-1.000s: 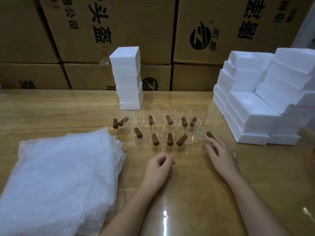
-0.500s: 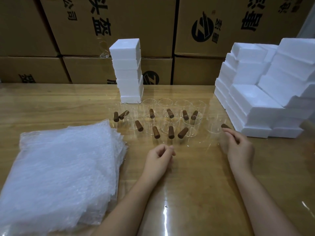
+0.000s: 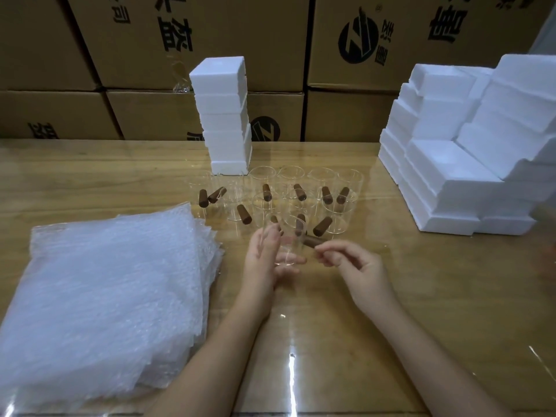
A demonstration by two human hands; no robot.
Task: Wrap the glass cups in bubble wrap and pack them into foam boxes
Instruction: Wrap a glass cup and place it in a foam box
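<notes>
Room: stacked brown cartons (image 3: 346, 109) wall off the far side; I work at a glossy wooden table (image 3: 391, 296)
Supplies: the pile of bubble wrap (image 3: 105, 296) lies at 8 o'clock from my hands, a narrow foam tower (image 3: 222, 115) stands at 12, and the big heap of foam boxes (image 3: 451, 176) is at 2
Glass cups (image 3: 301, 194): a cluster with brown stubs, standing just beyond my hands toward 12 o'clock
Held cup (image 3: 285, 251): lifted off the table between my hands, in front of the cluster
Left hand (image 3: 261, 266): my thumb is over the top and my fingers are curled under the clear wall, cradling it
Right hand (image 3: 361, 272): my thumb and forefinger pinch the wooden handle (image 3: 313, 242), which juts toward 3 o'clock; my other fingers are loosely bent
Step, as I judge it: getting one cup ready to carry to the wrap
Doing it well: bear the weight with my left hand, not the handle; swing toward 8 o'clock low and clear of the other cups; set it near a corner of the top sheet so the handle gets covered
Risk: the glass is slippery, and the standing cups sit close enough to knock
</notes>
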